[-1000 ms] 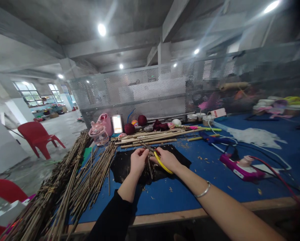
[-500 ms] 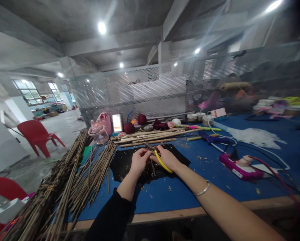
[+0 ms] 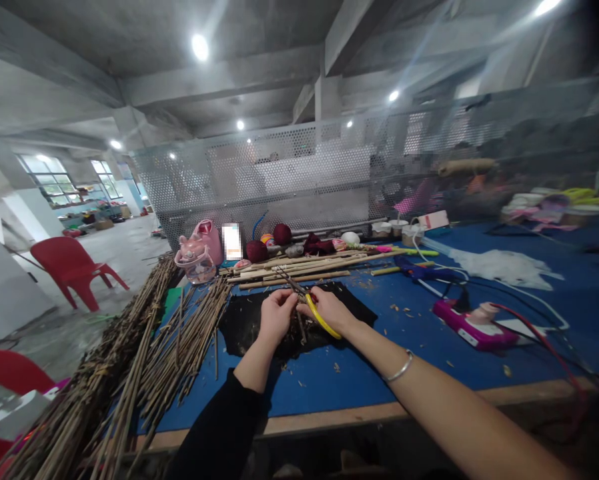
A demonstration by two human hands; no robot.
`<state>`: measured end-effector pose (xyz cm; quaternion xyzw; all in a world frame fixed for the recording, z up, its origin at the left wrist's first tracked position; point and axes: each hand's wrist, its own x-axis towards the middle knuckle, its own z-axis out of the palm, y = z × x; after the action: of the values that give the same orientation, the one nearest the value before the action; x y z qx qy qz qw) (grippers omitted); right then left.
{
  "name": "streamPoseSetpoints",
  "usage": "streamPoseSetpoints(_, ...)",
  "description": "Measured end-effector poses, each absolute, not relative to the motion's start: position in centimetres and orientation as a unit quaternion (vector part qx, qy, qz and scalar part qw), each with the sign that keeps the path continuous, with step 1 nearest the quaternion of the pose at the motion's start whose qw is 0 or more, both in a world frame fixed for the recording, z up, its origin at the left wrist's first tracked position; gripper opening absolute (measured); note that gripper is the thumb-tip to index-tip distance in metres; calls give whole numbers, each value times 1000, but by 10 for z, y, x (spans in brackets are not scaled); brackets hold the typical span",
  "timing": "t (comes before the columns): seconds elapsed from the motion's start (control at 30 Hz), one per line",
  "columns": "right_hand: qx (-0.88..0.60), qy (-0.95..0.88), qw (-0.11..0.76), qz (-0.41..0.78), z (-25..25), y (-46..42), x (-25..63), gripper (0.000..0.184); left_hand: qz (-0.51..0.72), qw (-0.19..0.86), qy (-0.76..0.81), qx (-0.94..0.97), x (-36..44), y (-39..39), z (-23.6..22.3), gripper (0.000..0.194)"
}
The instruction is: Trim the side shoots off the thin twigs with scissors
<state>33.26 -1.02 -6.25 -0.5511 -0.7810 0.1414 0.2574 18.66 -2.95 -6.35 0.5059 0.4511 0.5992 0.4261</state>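
Observation:
Both hands meet over a black cloth on the blue table. My left hand is closed round a small bundle of thin brown twigs. My right hand grips yellow-handled cutters, whose dark blades point up and left above the twigs. A silver bangle sits on my right wrist, and a black sleeve covers my left arm.
A large heap of long dry sticks covers the table's left side. Pale bamboo rods, dark red yarn balls and a pink jug lie behind. A pink glue gun with cords lies right. A mesh screen backs the table.
The camera has tilted slightly, so the scene sits a little higher. Both hands stay together on the twigs and cutters with only small shifts.

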Motion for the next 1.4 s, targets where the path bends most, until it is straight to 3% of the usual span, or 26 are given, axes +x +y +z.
streamPoseSetpoints(0.43, -544, -781, 269, 147, -66, -4, 334, 42, 603, 437, 450, 493, 186, -33, -59, 30)
streamPoseSetpoints(0.7, -556, -795, 220, 104, -59, -11, 334, 44, 595, 472, 428, 491, 186, -32, -57, 21)
streamPoseSetpoints(1.4, -540, -790, 267, 113, -67, -11, 332, 45, 511, 418, 478, 580, 187, -36, -59, 27)
